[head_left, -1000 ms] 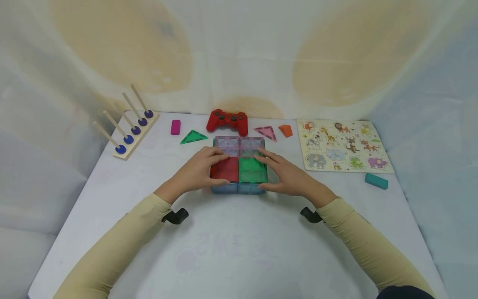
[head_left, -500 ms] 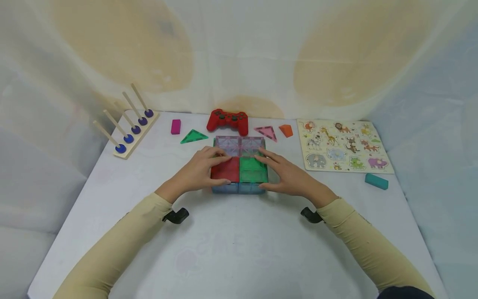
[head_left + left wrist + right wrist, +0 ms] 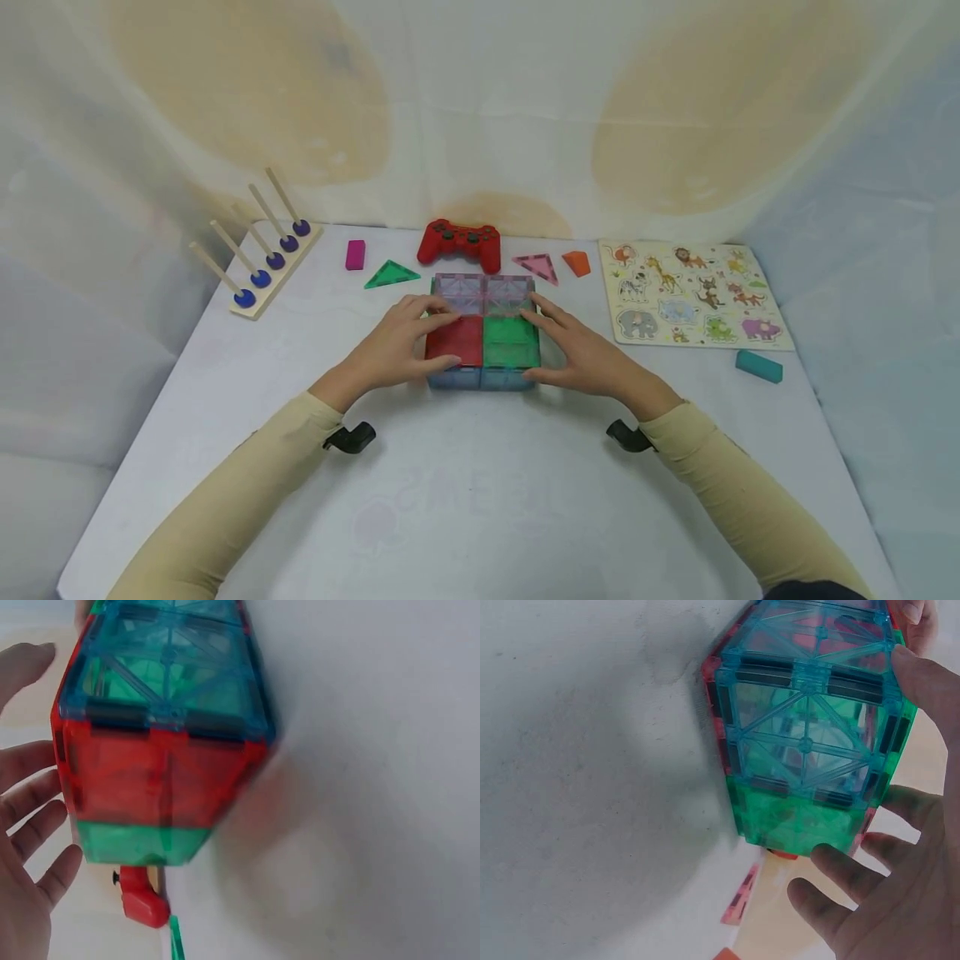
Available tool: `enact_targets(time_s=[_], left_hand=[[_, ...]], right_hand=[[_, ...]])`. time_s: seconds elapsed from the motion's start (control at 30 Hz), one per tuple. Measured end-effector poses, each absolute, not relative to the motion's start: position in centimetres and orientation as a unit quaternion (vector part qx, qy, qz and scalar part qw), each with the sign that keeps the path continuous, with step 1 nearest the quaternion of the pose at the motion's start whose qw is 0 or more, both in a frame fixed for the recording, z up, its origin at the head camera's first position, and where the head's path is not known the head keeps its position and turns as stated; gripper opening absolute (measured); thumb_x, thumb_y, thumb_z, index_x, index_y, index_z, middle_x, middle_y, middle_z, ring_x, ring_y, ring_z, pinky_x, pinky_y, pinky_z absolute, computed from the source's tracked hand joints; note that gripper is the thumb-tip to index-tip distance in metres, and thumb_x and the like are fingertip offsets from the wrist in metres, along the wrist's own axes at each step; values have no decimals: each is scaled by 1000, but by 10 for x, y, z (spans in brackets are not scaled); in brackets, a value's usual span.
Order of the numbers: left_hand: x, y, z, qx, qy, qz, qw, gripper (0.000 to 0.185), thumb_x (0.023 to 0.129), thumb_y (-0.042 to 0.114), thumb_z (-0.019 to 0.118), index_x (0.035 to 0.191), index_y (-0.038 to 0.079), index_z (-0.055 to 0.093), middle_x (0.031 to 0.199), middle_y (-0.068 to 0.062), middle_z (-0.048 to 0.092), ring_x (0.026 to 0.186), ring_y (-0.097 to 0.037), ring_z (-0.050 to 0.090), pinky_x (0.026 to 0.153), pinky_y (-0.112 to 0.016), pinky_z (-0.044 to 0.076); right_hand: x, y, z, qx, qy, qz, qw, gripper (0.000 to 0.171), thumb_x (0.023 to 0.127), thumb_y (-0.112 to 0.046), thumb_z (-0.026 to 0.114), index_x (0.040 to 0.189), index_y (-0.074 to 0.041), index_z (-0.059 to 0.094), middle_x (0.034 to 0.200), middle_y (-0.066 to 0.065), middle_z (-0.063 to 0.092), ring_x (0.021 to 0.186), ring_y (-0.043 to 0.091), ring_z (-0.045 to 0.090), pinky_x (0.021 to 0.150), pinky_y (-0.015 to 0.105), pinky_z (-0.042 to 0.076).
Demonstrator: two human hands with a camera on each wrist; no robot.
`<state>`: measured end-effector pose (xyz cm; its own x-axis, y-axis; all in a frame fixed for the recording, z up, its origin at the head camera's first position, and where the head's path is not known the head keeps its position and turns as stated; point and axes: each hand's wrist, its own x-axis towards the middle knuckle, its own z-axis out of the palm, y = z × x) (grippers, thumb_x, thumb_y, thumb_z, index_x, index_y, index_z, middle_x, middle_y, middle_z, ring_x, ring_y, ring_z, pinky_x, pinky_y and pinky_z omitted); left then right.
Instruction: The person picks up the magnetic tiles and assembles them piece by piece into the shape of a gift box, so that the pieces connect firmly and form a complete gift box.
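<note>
A low box of translucent magnetic tiles (image 3: 483, 342) sits mid-table, with red and green squares on top nearer me, pinkish squares behind and blue tiles along the front. My left hand (image 3: 405, 343) lies against its left side, fingers reaching over the red tile and thumb at the front edge. My right hand (image 3: 576, 350) mirrors it on the right, fingers straight at the green tile's edge. In the left wrist view the box (image 3: 165, 750) fills the frame, with spread fingers (image 3: 30, 817) beside it. In the right wrist view a thumb (image 3: 930, 682) touches the box (image 3: 810, 750).
Behind the box are a red game controller (image 3: 459, 242), a green triangle tile (image 3: 390, 275), a pink triangle tile (image 3: 537, 267), an orange block (image 3: 577, 262) and a magenta block (image 3: 355, 254). A wooden peg stand (image 3: 273, 258) is far left; an animal puzzle (image 3: 693, 292) and teal block (image 3: 758, 365) are right.
My right hand's fingers have slid from the top of the green tile out to its right edge. The left hand and the box have barely moved.
</note>
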<state>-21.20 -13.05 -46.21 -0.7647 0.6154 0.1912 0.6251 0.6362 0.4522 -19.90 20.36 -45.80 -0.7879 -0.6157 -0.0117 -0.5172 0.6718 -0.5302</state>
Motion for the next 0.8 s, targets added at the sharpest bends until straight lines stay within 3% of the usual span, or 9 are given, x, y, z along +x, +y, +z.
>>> enact_targets(time_s=[0.4, 0.57, 0.8], left_hand=[[-233, -167, -482, -206, -919, -336, 9, 58, 95, 42, 70, 144, 14, 58, 140, -6, 52, 132, -25, 45, 109, -51, 44], [-254, -185, -498, -120, -925, -360, 15, 55, 98, 38, 67, 143, 7, 57, 135, -13, 54, 122, -31, 52, 103, -51, 47], [-279, -203, -513, -29, -938, -344, 31, 56, 99, 33, 67, 144, 2, 54, 137, -21, 50, 123, -36, 49, 104, -53, 45]], right_hand=[[-199, 206, -460, -309, 909, -264, 91, 96, 88, -51, 77, 162, -15, 26, 171, 3, 8, 153, 30, 22, 112, 57, 39], [-199, 206, -460, -307, 909, -267, 94, 96, 88, -52, 76, 162, -17, 26, 171, 2, 8, 153, 29, 22, 112, 57, 40], [-199, 205, -461, -309, 908, -267, 94, 95, 89, -52, 75, 162, -16, 26, 171, 3, 7, 153, 29, 22, 112, 57, 40]])
